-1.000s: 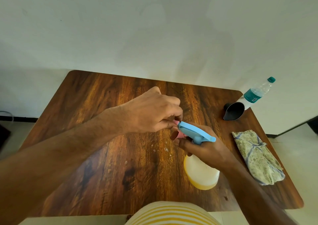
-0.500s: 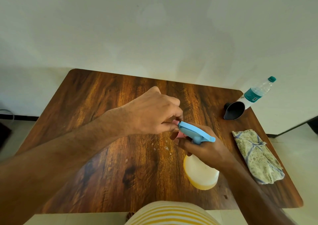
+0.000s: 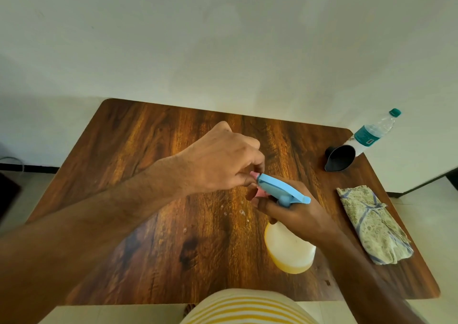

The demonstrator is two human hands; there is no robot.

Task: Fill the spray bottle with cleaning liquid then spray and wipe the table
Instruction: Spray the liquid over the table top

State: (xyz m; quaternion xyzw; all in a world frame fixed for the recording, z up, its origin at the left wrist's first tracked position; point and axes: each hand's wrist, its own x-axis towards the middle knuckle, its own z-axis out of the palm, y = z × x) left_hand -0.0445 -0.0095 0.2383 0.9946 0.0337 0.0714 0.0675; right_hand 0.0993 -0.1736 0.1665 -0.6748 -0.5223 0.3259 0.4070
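A spray bottle (image 3: 288, 251) with a pale body, yellowish liquid at its base and a blue spray head (image 3: 282, 189) is held above the wooden table (image 3: 153, 155). My right hand (image 3: 295, 212) grips its neck just under the head, fingers by the pink trigger. My left hand (image 3: 223, 160) pinches the pink nozzle tip at the front of the head. A folded patterned cloth (image 3: 371, 224) lies on the table at the right. Small white droplets (image 3: 241, 212) speckle the wood under the nozzle.
A black funnel (image 3: 339, 157) lies on its side at the far right corner, beside a clear water bottle (image 3: 371, 135) with a teal cap and label. A white wall stands behind the table. My striped yellow shirt shows at the near edge.
Almost nothing has moved. Both hands stay on the spray head, my left fingers still at the nozzle tip.
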